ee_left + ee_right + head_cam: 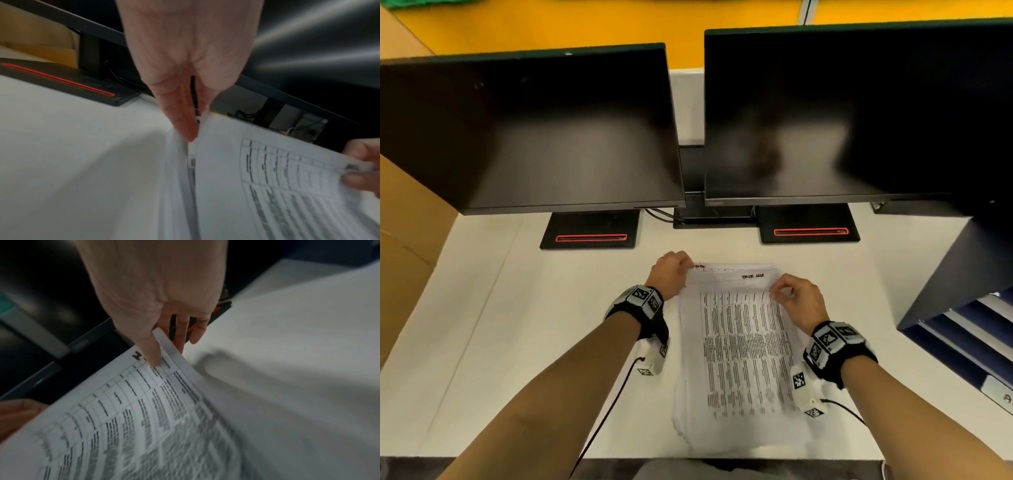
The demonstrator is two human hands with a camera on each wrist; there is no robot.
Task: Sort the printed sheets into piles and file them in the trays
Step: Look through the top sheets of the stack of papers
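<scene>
A stack of printed sheets lies on the white desk in front of me. Its top sheet carries a dense table of text and is lifted at the far edge. My left hand pinches the sheet's far left corner, thumb on the paper edge. My right hand pinches the far right corner, thumb on top and fingers beneath. Under it a sheet headed with handwriting shows. Dark blue filing trays stand at the right.
Two dark monitors stand behind the stack, their bases close to the paper's far edge. A cardboard box sits at the left. Cables run from both wrist cameras across the desk front.
</scene>
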